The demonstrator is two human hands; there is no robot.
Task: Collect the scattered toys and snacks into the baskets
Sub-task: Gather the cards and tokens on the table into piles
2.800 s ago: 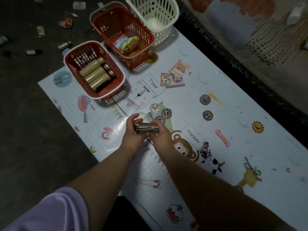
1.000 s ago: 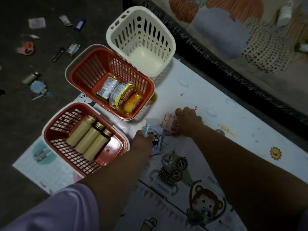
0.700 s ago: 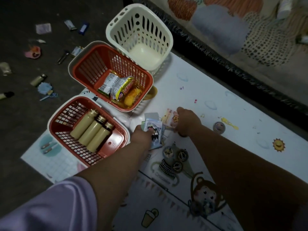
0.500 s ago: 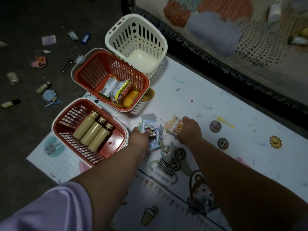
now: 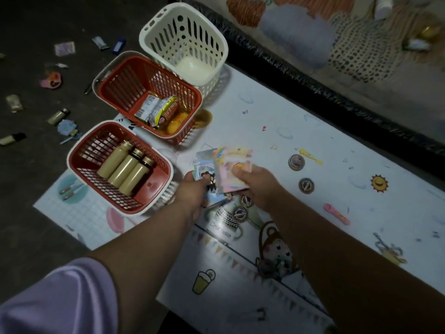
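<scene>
Printed mat (image 5: 301,131) on the floor carries a white basket (image 5: 168,37), a red basket (image 5: 120,85) with snack packets (image 5: 163,112), and a nearer red basket (image 5: 89,150) with three bottles (image 5: 125,167). Left grip (image 5: 192,191) is curled round a stack of cards (image 5: 204,160). Right grip (image 5: 260,186) pinches more cards (image 5: 234,162) just beside it, above the mat. Two discs (image 5: 296,162) lie to the right.

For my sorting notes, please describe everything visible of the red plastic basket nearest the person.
The red lattice plastic basket with a white rim stands upright on the printed play mat, at its left edge. Three tan bottles with dark caps lie side by side inside it, touching its floor.
</scene>
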